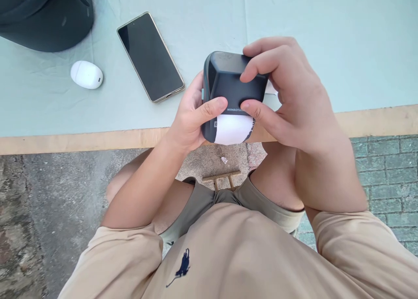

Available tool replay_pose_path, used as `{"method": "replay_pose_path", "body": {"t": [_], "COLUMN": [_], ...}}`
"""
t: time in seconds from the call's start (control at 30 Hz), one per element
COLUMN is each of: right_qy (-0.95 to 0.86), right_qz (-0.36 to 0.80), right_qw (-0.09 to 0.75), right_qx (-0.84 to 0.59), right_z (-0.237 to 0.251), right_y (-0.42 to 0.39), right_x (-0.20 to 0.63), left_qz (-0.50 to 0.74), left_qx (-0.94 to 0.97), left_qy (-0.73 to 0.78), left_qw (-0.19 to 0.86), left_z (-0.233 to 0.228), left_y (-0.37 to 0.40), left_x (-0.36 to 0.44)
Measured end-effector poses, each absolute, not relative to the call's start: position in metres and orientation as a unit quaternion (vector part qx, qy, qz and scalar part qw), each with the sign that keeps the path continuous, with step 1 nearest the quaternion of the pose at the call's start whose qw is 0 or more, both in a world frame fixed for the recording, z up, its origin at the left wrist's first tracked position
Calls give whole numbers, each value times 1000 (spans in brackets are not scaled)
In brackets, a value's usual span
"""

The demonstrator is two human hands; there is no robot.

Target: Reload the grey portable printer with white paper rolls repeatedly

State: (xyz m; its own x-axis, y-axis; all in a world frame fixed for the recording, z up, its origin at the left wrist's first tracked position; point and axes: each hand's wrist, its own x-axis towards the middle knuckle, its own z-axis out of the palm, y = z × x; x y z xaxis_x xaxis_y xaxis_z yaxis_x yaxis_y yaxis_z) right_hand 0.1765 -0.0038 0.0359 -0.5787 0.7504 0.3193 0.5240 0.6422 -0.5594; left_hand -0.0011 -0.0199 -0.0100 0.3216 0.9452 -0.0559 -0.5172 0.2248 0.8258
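Both of my hands hold a small dark grey label printer over the table's near edge. My left hand grips its left side, thumb pressed across the front. My right hand wraps its right side, fingers on top and thumb on the front next to the maker's lettering. A white roll of label paper shows in the printer's lower end, facing me.
A black phone lies face up on the pale green table cover. A white earbud case sits left of it, a dark bag at the far left corner. The wooden table edge runs across; pavement lies below.
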Motion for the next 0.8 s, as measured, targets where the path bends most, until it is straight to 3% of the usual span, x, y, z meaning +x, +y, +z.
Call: {"method": "replay_pose_path", "body": {"t": [0.17,0.37,0.8], "right_qy": [-861,-841,-874], "right_qz": [174,97,126], "right_qw": [282,352,290], "right_qx": [-386,-398,-369], "right_z": [29,23,28], "right_y": [-4,-1,-4], "right_x": [180,178,171], "left_qz": [500,509,527], "left_qx": [332,304,300], "left_qy": [272,275,327], "left_qw": [752,757,724], "left_z": [-9,-7,-5], "left_y": [-18,-15,-15], "left_x": [0,0,2]}}
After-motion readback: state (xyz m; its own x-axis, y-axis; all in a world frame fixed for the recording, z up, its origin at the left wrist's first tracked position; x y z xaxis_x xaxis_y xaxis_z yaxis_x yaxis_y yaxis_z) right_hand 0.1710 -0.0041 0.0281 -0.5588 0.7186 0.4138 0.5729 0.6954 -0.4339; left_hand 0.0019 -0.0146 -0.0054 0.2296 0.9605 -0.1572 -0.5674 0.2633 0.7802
